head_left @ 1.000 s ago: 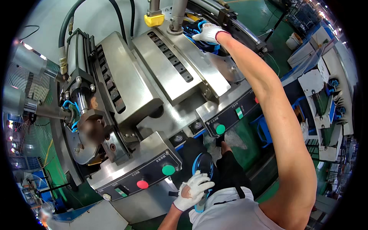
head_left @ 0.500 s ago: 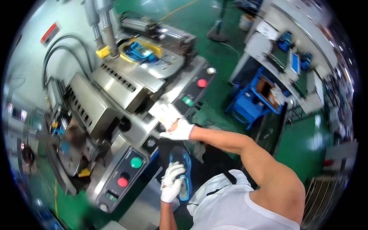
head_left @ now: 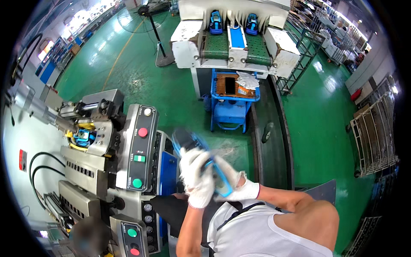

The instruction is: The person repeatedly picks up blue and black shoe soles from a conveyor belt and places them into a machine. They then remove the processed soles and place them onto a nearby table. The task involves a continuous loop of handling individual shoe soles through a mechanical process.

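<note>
Both my gloved hands hold a blue and black shoe [head_left: 195, 143] in front of my chest. My left hand [head_left: 195, 177] grips it from the left side. Underneath it on the right, my right hand [head_left: 233, 182] has its fingers round the shoe. The shoe is blurred by motion. To my left stands a grey pressing machine [head_left: 92, 165], and another blue shoe [head_left: 82, 138] sits clamped in its fixture.
A control panel [head_left: 139, 147] with red and green buttons faces me on the machine. Ahead stands a blue cart [head_left: 233, 100], and behind it a conveyor [head_left: 233, 40] carries two blue shoes. Metal racks [head_left: 374, 132] line the right side on the green floor.
My right hand has come back from the machine and joined my left hand on the shoe. My view has swung right, away from the machine, toward the cart and conveyor.
</note>
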Available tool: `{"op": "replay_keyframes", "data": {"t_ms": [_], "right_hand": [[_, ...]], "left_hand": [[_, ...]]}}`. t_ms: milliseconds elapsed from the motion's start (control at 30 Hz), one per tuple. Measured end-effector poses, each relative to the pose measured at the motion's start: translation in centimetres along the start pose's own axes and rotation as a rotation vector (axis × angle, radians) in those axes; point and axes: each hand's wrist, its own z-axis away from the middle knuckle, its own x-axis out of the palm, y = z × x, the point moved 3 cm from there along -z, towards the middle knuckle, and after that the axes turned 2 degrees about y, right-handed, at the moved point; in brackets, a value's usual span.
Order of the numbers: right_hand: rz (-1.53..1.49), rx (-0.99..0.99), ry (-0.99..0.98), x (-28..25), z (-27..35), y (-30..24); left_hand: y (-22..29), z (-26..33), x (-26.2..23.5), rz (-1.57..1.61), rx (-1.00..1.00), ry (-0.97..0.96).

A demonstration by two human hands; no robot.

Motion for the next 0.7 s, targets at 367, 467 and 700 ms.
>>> {"op": "replay_keyframes", "data": {"t_ms": [367,467,700], "right_hand": [[-0.037,0.141,1.239,-26.9,-14.4,17.0],[0.355,0.373,1.115,-35.9,-19.8,22.0],[0.905,0.836,0.53,-44.2,-32.6,33.6]], "left_hand": [[2.9,-3.6,8.8,0.242,0.285,-0.388],[-2.8,3.1,7.4,0.094,-0.015,-0.426],[-6.3,20.9,-3.3,-0.34,-0.695,-0.214]]}}
